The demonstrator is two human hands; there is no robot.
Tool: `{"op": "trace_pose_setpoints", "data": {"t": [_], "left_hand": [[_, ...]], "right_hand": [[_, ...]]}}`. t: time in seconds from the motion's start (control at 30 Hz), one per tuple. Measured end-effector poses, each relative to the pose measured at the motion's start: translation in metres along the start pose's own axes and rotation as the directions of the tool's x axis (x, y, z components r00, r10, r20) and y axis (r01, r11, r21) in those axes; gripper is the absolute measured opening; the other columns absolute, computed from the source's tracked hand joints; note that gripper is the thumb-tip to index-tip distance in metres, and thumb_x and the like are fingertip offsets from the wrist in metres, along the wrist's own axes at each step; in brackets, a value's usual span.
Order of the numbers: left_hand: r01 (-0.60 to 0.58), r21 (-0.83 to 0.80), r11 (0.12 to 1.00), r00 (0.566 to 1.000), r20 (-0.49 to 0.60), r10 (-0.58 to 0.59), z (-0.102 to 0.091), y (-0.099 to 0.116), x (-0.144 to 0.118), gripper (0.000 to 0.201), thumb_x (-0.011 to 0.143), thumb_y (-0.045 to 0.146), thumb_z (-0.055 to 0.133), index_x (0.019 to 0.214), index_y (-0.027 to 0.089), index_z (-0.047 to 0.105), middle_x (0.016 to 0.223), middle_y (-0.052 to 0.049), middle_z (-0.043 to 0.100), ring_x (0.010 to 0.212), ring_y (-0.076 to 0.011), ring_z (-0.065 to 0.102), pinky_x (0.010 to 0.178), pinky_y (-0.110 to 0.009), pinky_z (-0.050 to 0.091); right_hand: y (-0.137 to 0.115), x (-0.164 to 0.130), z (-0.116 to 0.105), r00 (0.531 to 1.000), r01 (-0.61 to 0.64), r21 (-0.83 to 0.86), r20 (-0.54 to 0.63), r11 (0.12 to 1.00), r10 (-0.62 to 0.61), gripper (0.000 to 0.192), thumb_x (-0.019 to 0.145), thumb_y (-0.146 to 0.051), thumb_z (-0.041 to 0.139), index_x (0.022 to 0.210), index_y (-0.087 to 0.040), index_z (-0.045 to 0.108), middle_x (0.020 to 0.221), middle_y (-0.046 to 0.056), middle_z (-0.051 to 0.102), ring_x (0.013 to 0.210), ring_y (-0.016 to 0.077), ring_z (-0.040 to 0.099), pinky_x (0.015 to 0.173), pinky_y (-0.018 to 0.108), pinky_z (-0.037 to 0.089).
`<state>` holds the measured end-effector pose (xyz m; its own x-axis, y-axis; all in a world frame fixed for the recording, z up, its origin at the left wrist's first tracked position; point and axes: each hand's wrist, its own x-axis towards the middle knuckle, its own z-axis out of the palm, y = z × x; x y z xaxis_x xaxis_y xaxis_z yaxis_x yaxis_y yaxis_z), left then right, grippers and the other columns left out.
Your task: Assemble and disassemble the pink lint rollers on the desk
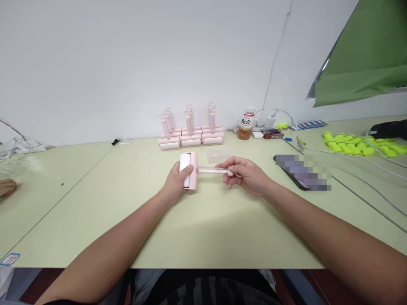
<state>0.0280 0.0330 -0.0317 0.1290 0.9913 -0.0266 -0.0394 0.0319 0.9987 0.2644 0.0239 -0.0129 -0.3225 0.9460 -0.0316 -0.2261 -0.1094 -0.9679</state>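
Note:
A pink lint roller (193, 171) with a white roll lies sideways above the table, between my hands. My left hand (175, 181) is closed around its head, thumb over the white roll. Its clear handle (212, 171) points right, and my right hand (246, 174) pinches the white end cap, the other fingers curled loosely below. Just behind the handle lies a translucent pink cover (219, 156). Several more pink lint rollers (190, 137) stand in rows near the wall, handles upright with loops on top.
Right of the rollers stand a labelled bottle (246, 123) and a small white box (257, 134). A phone (299, 173) lies beside my right forearm. Cables (349, 153) and yellow-green pieces (349, 144) spread along the right. Another person's hand (7, 187) rests at the far left.

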Motion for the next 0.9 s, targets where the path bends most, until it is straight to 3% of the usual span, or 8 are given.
{"op": "trace_pose_setpoints", "data": {"t": [0.1, 0.17, 0.3, 0.43, 0.9], "left_hand": [[-0.033, 0.014, 0.999, 0.999, 0.010, 0.033, 0.004, -0.001, -0.003, 0.046, 0.074, 0.055, 0.068, 0.097, 0.020, 0.049, 0.078, 0.000, 0.056, 0.051, -0.0123, 0.053, 0.035, -0.023, 0.041], [-0.045, 0.012, 0.999, 0.999, 0.001, 0.045, 0.006, -0.001, -0.005, 0.047, 0.074, 0.056, 0.069, 0.098, 0.020, 0.049, 0.078, 0.000, 0.056, 0.052, -0.0118, 0.052, 0.036, -0.022, 0.040], [-0.051, -0.018, 0.999, 0.999, 0.005, 0.051, 0.010, -0.002, -0.008, 0.048, 0.075, 0.055, 0.068, 0.100, 0.020, 0.049, 0.072, 0.003, 0.052, 0.050, -0.0112, 0.050, 0.036, -0.021, 0.039], [-0.044, -0.034, 0.998, 0.999, 0.017, 0.045, 0.013, -0.002, -0.012, 0.046, 0.077, 0.054, 0.066, 0.102, 0.021, 0.046, 0.073, 0.003, 0.052, 0.049, -0.0121, 0.050, 0.036, -0.023, 0.041], [-0.072, -0.019, 0.997, 0.997, 0.007, 0.072, 0.015, -0.002, -0.015, 0.046, 0.077, 0.054, 0.066, 0.103, 0.021, 0.047, 0.084, 0.000, 0.055, 0.065, -0.0131, 0.052, 0.050, -0.023, 0.045]], "right_hand": [[0.000, -0.004, 0.001, 0.985, -0.069, 0.102, 0.163, 0.992, 0.052, 0.021, 0.083, -0.027, 0.062, 0.101, -0.018, 0.069, 0.130, 0.012, 0.061, 0.081, 0.0209, 0.070, 0.063, 0.035, 0.060], [0.002, -0.006, 0.002, 0.974, -0.072, 0.170, 0.222, 0.983, 0.033, 0.025, 0.089, -0.034, 0.057, 0.107, -0.021, 0.068, 0.134, 0.010, 0.058, 0.088, 0.0233, 0.069, 0.069, 0.039, 0.059], [0.003, -0.005, 0.003, 0.974, -0.063, 0.298, 0.224, 0.953, -0.006, 0.026, 0.087, -0.042, 0.061, 0.102, -0.022, 0.070, 0.104, 0.005, 0.067, 0.073, 0.0184, 0.065, 0.060, 0.033, 0.052], [0.001, -0.007, 0.005, 0.982, -0.066, 0.368, 0.189, 0.927, -0.005, 0.026, 0.083, -0.043, 0.065, 0.094, -0.021, 0.071, 0.078, 0.002, 0.058, 0.059, 0.0139, 0.052, 0.050, 0.027, 0.038], [0.003, -0.015, 0.018, 0.996, -0.017, 0.377, 0.087, 0.926, -0.017, 0.030, 0.078, -0.043, 0.073, 0.072, -0.018, 0.057, 0.064, -0.005, 0.033, 0.049, 0.0067, 0.033, 0.042, 0.018, 0.019]]}}
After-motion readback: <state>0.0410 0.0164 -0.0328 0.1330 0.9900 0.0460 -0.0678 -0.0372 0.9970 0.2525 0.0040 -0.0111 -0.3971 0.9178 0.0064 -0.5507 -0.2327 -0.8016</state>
